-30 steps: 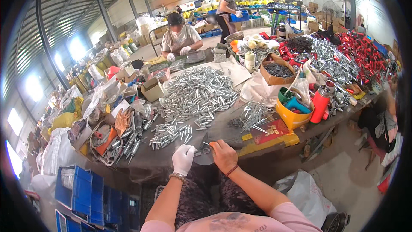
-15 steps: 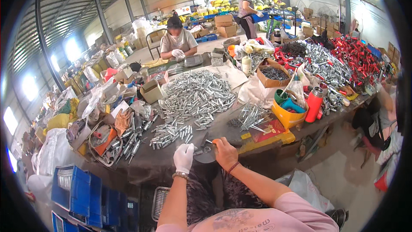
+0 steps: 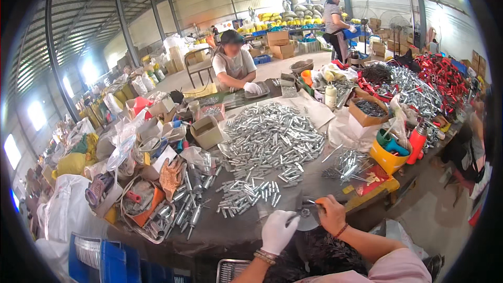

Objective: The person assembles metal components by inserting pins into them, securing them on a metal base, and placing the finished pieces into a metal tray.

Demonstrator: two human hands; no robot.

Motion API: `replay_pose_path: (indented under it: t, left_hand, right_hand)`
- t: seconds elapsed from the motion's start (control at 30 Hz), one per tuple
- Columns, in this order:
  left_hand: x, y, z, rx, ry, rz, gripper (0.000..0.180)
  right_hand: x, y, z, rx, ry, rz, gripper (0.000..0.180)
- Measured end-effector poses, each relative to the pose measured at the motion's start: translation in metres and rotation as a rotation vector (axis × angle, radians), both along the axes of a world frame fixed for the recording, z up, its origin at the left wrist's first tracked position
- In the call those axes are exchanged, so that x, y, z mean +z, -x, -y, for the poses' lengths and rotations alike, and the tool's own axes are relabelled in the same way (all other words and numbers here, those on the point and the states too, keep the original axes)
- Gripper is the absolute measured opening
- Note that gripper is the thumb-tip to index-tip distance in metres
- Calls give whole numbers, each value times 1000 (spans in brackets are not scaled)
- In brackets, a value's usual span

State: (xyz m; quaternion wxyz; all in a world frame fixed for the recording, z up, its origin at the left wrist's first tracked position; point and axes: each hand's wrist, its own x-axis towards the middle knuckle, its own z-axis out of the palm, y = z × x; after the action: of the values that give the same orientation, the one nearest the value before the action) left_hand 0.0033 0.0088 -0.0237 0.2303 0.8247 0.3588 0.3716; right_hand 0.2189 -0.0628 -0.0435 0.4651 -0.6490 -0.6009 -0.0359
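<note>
At the near edge of the table, my left hand (image 3: 277, 231) wears a white glove. Its thumb and fingers are curled together, and what they hold, if anything, is too small to make out. My bare right hand (image 3: 331, 216) pinches a thin metal pin (image 3: 312, 202), whose end points left. Between the two hands sits a round grey metal plate (image 3: 308, 221) with a small fitting on it. Just beyond, a small batch of silver metal sleeves (image 3: 246, 198) lies in front of a big heap of similar sleeves (image 3: 275, 139).
Left of the heap are an open carton (image 3: 207, 132) and a tray of tools and metal parts (image 3: 149, 207). A yellow container (image 3: 389, 154) and red flask (image 3: 417, 142) stand right. Blue crates (image 3: 99, 259) are low left. A co-worker (image 3: 233, 63) sits opposite; another (image 3: 335, 26) stands behind.
The view has swung, so the table and my hands appear farther right. The seated co-worker's gloved hand now rests on a grey tray. My right hand still pinches the pin.
</note>
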Motion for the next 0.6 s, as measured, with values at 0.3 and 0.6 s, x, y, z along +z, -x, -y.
replay_pose_path:
  t: [0.3, 0.6]
  left_hand:
    - [-5, 6, -14, -56, -47, -13, 14]
    - [4, 1, -12, -89, -17, -27, 17]
  right_hand:
    - [2, 7, -8, -20, 2, -11, 31]
    - [-3, 1, -6, -39, -12, 65, 27]
